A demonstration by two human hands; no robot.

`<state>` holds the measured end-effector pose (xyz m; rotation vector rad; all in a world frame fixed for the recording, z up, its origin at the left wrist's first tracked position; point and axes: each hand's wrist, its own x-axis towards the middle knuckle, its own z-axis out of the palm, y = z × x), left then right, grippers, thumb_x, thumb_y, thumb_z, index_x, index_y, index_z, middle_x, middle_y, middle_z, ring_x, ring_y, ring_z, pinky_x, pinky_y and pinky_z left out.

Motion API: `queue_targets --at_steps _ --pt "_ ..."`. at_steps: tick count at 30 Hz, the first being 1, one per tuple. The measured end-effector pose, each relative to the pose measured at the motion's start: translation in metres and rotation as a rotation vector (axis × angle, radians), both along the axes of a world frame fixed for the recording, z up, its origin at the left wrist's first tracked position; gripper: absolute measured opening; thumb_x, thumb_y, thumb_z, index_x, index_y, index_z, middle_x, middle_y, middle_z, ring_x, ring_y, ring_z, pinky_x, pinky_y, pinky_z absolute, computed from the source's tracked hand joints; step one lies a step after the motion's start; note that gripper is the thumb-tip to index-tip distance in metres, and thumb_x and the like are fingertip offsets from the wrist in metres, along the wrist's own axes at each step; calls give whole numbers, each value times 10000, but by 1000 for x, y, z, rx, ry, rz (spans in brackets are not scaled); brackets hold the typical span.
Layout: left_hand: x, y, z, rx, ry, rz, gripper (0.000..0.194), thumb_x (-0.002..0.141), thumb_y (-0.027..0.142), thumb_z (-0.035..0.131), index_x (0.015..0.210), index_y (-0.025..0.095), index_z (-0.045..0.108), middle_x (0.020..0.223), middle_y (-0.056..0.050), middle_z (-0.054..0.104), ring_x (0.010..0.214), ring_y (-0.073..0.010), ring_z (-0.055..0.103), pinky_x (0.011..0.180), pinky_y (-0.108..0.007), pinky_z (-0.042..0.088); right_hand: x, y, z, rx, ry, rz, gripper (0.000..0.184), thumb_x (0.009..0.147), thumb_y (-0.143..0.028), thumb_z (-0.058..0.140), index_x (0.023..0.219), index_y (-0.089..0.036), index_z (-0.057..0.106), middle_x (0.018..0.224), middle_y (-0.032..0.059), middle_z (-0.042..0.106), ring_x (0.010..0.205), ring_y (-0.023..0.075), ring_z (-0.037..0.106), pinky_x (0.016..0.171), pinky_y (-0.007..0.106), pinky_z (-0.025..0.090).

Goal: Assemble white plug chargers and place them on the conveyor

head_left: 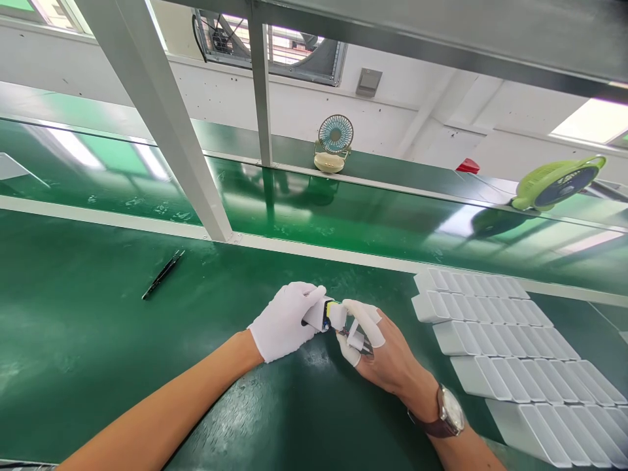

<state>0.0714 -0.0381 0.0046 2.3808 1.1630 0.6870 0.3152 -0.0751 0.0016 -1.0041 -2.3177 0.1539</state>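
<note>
My left hand [289,320], in a white glove, is closed around a small white plastic casing [316,316] just above the green tabletop. At the casing's open end, a part with yellow-green and dark pieces [330,313] shows. My right hand [380,340] has white covers on its fingertips and a watch at the wrist. Its thumb and fingers close on a small white block [337,315] at that same end. Another small white piece [356,337] shows between the right fingers; its kind is unclear. The fingers partly hide where these parts meet.
Black tweezers [163,275] lie on the green table [98,366] to the left. Several rows of white plastic shells [510,340] stand at the right. A white post [171,131] rises behind the left hand. Two small fans, one beige [334,140] and one green [554,183], stand farther back.
</note>
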Motion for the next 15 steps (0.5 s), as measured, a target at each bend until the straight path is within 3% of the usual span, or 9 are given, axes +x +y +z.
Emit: queue_targets --at_steps 6,11,15 --pt "1 -1 -2 22 9 39 594 763 145 639 1331 270 515 1159 -78 642 1069 -268 610 883 -401 499 0 1 -2 -11 1 -3 766 914 -165 619 1581 -276 258 1278 134 643 1108 310 660 884 496 613" --pt "-1 0 -6 -9 2 -4 632 761 117 630 1358 277 501 1131 -67 653 1041 -259 622 881 -402 507 0 0 -4 -28 -2 -6 770 921 -171 623 1587 -279 251 1303 135 632 1122 311 650 902 504 604" --pt "-2 -3 -13 -26 -5 -7 703 769 132 652 1423 290 447 1299 -86 614 1212 -295 564 978 -443 478 -2 -1 -6 -65 -10 10 748 926 -169 621 1579 -272 270 1310 139 634 1120 310 653 906 501 603"
